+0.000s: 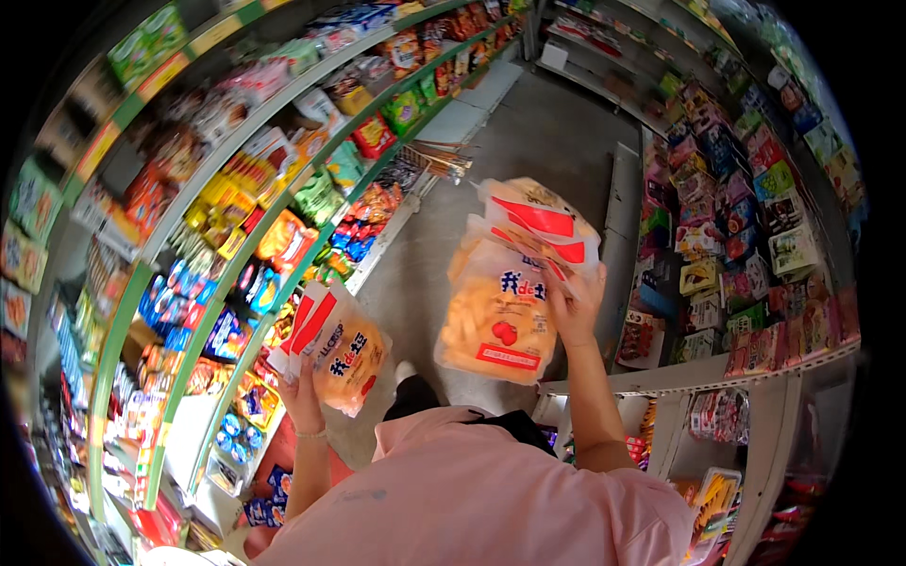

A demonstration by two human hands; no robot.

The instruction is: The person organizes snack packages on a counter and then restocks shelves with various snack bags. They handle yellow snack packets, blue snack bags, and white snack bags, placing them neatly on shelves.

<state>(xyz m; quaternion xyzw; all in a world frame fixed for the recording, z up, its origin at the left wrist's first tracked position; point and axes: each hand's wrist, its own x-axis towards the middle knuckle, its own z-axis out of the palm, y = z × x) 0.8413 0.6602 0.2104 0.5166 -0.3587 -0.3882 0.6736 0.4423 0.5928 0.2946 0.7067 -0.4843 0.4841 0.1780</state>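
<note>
My left hand (pixel 302 397) grips the top of a clear plastic snack bag (pixel 349 364), which hangs beside the left shelves and shows yellow-orange pieces inside. Several similar bags (pixel 499 311) are bunched in my right hand (pixel 579 308), their red-striped tops folded towards each other. Strip-shaped pieces show through the front one, which bears printed writing and a red tomato-like picture. My right fingers are partly covered by the plastic. Both hands are held out in front of my pink shirt (pixel 467 495), over the aisle floor.
Shelves with green edge strips (pixel 283 276) curve along the left, full of packaged snacks. A rack of colourful packets (pixel 715 233) stands on the right, above a white metal shelf edge (pixel 679 378). Thin brown sticks (pixel 442 161) jut from the low left shelf into the grey-floored aisle (pixel 552 134).
</note>
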